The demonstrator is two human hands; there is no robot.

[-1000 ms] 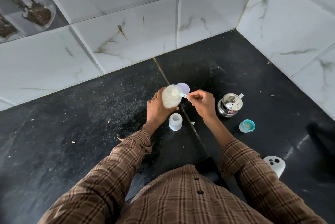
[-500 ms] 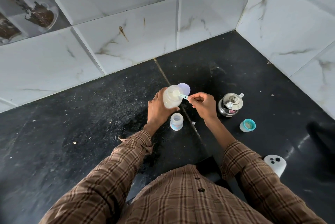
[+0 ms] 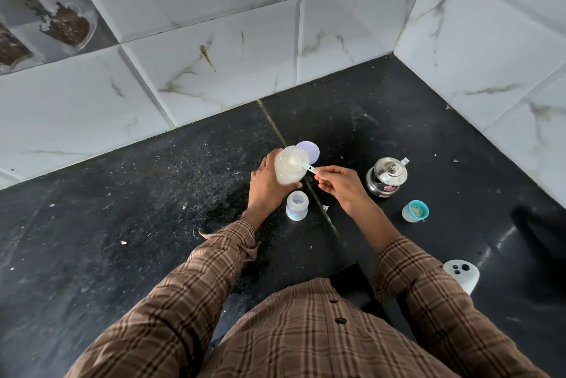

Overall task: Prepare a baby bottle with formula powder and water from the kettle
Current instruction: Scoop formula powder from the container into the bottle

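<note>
Formula powder sits in a translucent jar [image 3: 289, 170] that the left hand [image 3: 266, 190] wraps and tilts toward the person, fingers closed around its side, probably so the mouth faces the scoop. The right hand [image 3: 340, 184] pinches the handle of a small teal scoop [image 3: 307, 167], its bowl inside the jar mouth. The open baby bottle [image 3: 296, 205] stands on the black worktop [image 3: 153, 209] just below the jar, near for the transfer. The jar's lid [image 3: 311, 151] lies behind it. The steel kettle [image 3: 387, 177] and bottle cap [image 3: 415, 211] wait to the right.
</note>
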